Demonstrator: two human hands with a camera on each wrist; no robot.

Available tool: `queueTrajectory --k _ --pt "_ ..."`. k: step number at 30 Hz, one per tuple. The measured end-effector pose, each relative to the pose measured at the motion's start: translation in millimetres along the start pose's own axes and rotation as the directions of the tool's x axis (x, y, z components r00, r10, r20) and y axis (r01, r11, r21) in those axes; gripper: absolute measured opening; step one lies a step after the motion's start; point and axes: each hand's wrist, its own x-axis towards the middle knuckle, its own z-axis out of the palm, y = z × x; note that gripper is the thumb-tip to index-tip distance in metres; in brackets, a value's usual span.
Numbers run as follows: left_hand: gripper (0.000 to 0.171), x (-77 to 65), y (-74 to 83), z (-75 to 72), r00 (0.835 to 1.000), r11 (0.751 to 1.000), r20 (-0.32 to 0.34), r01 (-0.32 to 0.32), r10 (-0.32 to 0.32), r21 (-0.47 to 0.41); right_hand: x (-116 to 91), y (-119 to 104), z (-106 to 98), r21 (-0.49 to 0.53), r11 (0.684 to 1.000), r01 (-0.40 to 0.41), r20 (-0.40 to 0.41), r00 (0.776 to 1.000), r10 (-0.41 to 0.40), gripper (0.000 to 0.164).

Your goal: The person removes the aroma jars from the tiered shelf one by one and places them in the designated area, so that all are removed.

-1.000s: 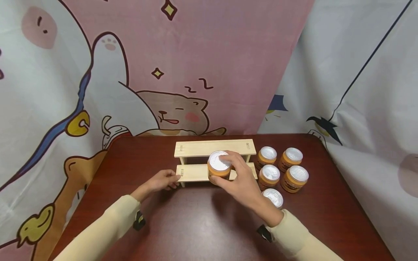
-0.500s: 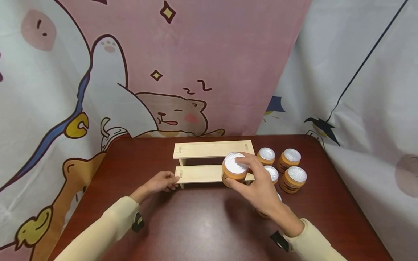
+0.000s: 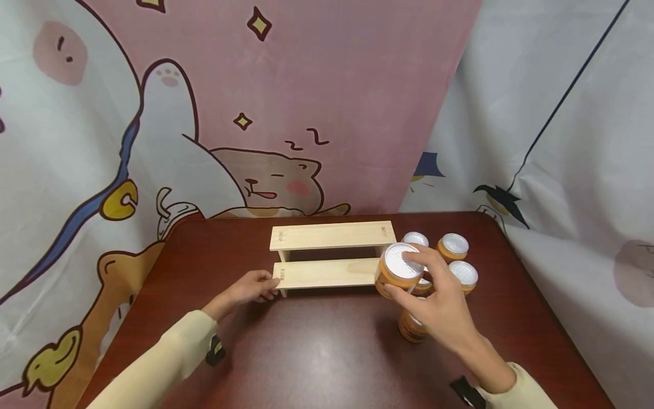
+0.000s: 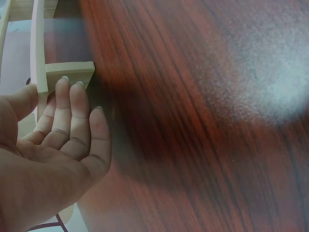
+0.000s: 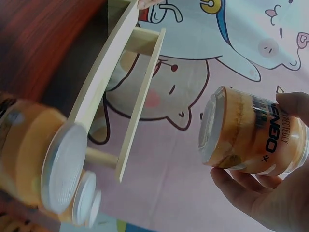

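Observation:
A two-step wooden rack (image 3: pixel 327 274) stands toward the back of the table. My left hand (image 3: pixel 254 286) holds the left end of its lower step; in the left wrist view the thumb lies against the board (image 4: pixel 39 53) and the fingertips reach the leg beneath. My right hand (image 3: pixel 445 304) grips a round jar (image 3: pixel 392 278) with a white lid and orange label, raised in the air off the rack's right end. Thumb on one side, fingers on the other, it is held across its label in the right wrist view. Both steps bear nothing.
Several similar jars stand right of the rack, including one at the back (image 3: pixel 453 247) and one nearer the front (image 3: pixel 411 326). The held jar and right hand partly hide some. A cartoon-printed curtain (image 3: pixel 357 113) rises behind the dark red table (image 3: pixel 306 352).
My right hand has carried the jar rightward, from over the lower step to beside the rack's right end near the other jars. The left hand stays at the rack's left end.

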Motion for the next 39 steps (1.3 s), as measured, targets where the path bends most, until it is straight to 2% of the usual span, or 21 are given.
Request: queueTrajectory --k 9,20,26,34,39 --pt "0.024 -2.0 0.1 0.7 1.000 1.000 -0.006 0.000 0.000 0.006 -9.1 3.9 -23.1 -0.064 0.997 -0.032 -0.036 0.999 0.030 0.068" --pt "0.026 -4.7 2.0 1.9 1.000 1.000 -0.006 0.002 -0.002 0.020 -21.1 13.6 -43.5 -0.118 0.993 -0.031 -0.066 0.998 0.023 0.068" --pt "0.026 -3.4 1.6 1.6 1.000 1.000 -0.007 0.004 -0.004 0.019 -27.8 21.5 -52.8 -0.109 0.994 -0.008 -0.078 0.997 -0.001 0.071" --pt "0.025 -2.4 1.9 0.8 1.000 1.000 -0.001 0.002 -0.002 0.016 -30.0 27.1 -63.5 -0.163 0.986 -0.038 -0.094 0.995 0.022 0.073" --pt "0.025 -2.3 1.0 1.1 1.000 1.000 -0.004 0.000 0.000 0.008 -30.8 28.5 -66.0 -0.162 0.985 -0.056 -0.106 0.994 0.039 0.074"
